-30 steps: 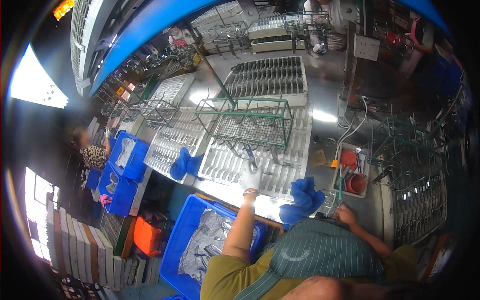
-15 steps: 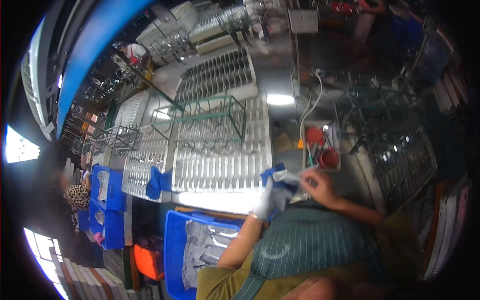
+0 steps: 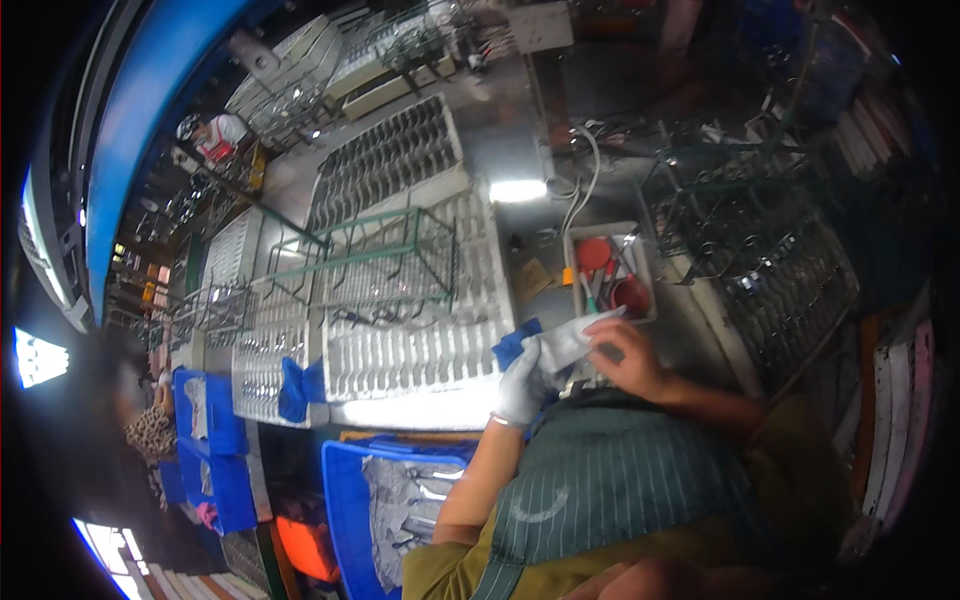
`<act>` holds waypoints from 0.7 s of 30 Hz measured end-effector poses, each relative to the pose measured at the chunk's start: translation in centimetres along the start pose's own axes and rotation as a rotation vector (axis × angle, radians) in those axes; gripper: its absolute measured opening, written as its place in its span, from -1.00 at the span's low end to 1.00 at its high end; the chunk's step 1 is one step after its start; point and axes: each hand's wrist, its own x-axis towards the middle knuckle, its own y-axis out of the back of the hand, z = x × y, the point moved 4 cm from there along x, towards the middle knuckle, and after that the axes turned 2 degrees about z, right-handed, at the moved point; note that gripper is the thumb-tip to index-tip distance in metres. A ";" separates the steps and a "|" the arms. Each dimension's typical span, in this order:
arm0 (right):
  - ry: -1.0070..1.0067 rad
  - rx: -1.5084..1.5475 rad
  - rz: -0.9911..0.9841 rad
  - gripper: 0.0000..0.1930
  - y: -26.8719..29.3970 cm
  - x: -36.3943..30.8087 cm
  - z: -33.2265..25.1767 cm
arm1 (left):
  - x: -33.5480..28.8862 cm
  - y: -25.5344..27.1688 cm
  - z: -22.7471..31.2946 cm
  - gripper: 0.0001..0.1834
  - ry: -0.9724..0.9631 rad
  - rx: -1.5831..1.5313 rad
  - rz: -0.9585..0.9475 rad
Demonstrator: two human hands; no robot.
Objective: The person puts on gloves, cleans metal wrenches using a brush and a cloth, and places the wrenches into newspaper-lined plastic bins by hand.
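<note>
Looking down through the head view: left hand (image 3: 520, 385), wearing a white glove, lying just below frame centre, fingers closed around the lower end of a pale cloth (image 3: 565, 340). Right hand (image 3: 625, 355), bare, sitting at 3 o'clock of the left, fingers curled and pinching the same cloth at its upper right edge. Cloth stretching between both hands, tilting up toward 2 o'clock, its tip nearly reaching the white tray (image 3: 645, 265). Blue cloth (image 3: 512, 345) showing just behind the pale one, at 11 o'clock of the left hand, touching it.

Noting surroundings: white slotted rack (image 3: 410, 350) lying at 9 o'clock of the hands, holding rows of metal pieces. Green wire frame (image 3: 370, 255) standing on that rack at 11 o'clock. White tray at 1 o'clock of the right hand, holding red round items (image 3: 595, 255) and small tools. Blue crate (image 3: 345, 500) at 7 o'clock, below the bench edge, holding grey metal parts. Dark wire racks (image 3: 770, 270) lying well apart at 2 o'clock. Green striped apron (image 3: 620, 480) filling the lower centre.
</note>
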 end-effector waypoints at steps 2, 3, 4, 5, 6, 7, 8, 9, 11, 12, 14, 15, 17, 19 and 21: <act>-0.098 0.073 -0.072 -0.78 -0.6 -0.4 0.4 | 0.1 1.5 -0.4 -0.71 -0.080 0.164 0.019; -0.159 0.073 -0.082 -0.76 -0.4 -0.3 0.0 | 0.2 2.3 -0.3 -0.75 -0.171 0.321 0.067; -0.221 0.075 -0.087 -0.75 0.0 -0.3 -0.2 | 0.0 1.6 0.1 -0.75 -0.173 0.321 0.043; -0.123 0.118 -0.064 -0.71 0.1 -0.3 -0.1 | -0.4 1.0 0.2 -0.76 -0.068 0.469 0.104; -0.038 0.098 -0.103 -0.70 0.3 0.4 -1.4 | -0.6 0.8 0.0 -0.78 0.033 0.614 0.170; 0.125 0.116 -0.117 -0.71 0.0 0.8 -2.4 | -0.6 0.9 -0.6 -0.75 0.014 0.586 0.140; 0.287 0.134 -0.133 -0.72 -0.3 1.1 -3.2 | -0.4 1.2 -1.4 -0.73 -0.004 0.557 0.112; 0.291 0.124 -0.130 -0.72 -0.9 1.0 -3.2 | -0.2 1.8 -1.5 -0.69 -0.022 0.616 0.099; 0.350 0.092 -0.286 -0.78 -2.8 0.1 -3.0 | 0.7 3.2 -2.6 -0.68 -0.094 0.593 0.100; 0.355 0.086 -0.284 -0.78 -2.9 -0.1 -2.7 | 1.0 2.9 -2.3 -0.66 -0.168 0.565 0.117; 0.230 0.048 -0.318 -0.81 -3.3 -0.1 -1.7 | 0.7 2.5 -2.2 -0.66 -0.096 0.404 0.194; 0.233 0.021 -0.326 -0.83 -3.6 -0.2 -1.3 | 0.2 2.1 -1.8 -0.66 -0.070 0.438 0.218; 0.155 -0.028 -0.393 -0.83 -3.3 -0.5 -0.9 | 0.2 2.2 -1.8 -0.66 -0.046 0.472 0.247; 0.079 -0.143 -0.464 -0.86 -3.3 -0.6 -0.7 | 0.6 2.7 -1.8 -0.61 -0.149 0.692 0.315; 0.110 -0.205 -0.548 -0.86 -4.0 -1.3 0.9 | 0.6 2.8 -2.2 -0.61 -0.209 0.746 0.361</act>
